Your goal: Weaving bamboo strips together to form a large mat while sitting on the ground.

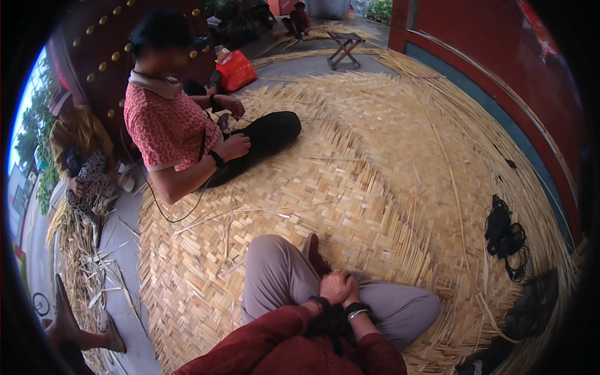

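Note:
My hands rest together in front of me, over my crossed legs in grey trousers (278,275). My left hand (335,285), with a dark beaded bracelet at the wrist, is closed and laid against the other hand. My right hand (352,292) is folded in with it, partly covered; a black band and a pale bangle circle that wrist. No object shows in either hand. Beneath me spreads a large woven straw-coloured mat (300,187), its strips crossing in a diagonal weave. A dark red shoe (315,255) lies just beyond my hands.
A person in a red patterned shirt (169,119) sits on the mat at left; another person (81,144) sits farther left beside loose strips (78,262). Black cords (505,234) lie at right. A folding stool (345,50) and red bag (235,70) stand at the back.

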Motion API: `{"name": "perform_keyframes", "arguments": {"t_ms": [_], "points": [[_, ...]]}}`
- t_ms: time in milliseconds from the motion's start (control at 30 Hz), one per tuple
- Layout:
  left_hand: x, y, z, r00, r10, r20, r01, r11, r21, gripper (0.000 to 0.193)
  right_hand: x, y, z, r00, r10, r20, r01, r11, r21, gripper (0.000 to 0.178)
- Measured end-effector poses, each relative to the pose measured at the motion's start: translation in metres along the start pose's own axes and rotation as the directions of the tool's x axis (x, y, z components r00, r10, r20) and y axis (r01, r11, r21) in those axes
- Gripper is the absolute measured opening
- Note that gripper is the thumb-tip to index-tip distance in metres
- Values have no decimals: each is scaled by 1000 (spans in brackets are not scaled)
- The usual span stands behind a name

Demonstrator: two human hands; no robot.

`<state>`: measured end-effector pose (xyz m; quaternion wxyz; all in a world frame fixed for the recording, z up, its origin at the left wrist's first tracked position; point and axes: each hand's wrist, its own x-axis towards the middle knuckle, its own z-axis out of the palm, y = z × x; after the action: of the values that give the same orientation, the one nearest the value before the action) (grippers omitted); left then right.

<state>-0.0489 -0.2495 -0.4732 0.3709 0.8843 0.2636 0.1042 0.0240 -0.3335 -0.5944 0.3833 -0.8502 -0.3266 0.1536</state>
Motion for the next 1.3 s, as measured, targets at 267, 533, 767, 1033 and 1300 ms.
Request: {"name": "perform_keyframes", "arguments": {"t_ms": [267, 533, 767, 1033, 1300], "points": [[-2, -18, 9, 992, 122, -15, -121, 991, 55, 39, -5, -27, -11, 1000, 7, 11, -7, 1000, -12, 28], [-8, -18, 6, 987, 157, 17, -157, 987, 41, 37, -8, -41, -18, 1000, 19, 20, -18, 999, -40, 28], [-11, -19, 4, 985, 169, 28, -170, 985, 30, 35, -10, -46, -22, 999, 36, 16, -35, 998, -61, 28], [-12, -22, 0, 981, 186, 47, -188, 981, 44, 33, -8, -51, -19, 998, 57, 21, -55, 996, -75, 28], [-10, -25, -2, 974, 223, -33, -224, 974, -25, 35, -9, -47, -21, 996, 80, 29, -76, 992, -97, 28]]}}
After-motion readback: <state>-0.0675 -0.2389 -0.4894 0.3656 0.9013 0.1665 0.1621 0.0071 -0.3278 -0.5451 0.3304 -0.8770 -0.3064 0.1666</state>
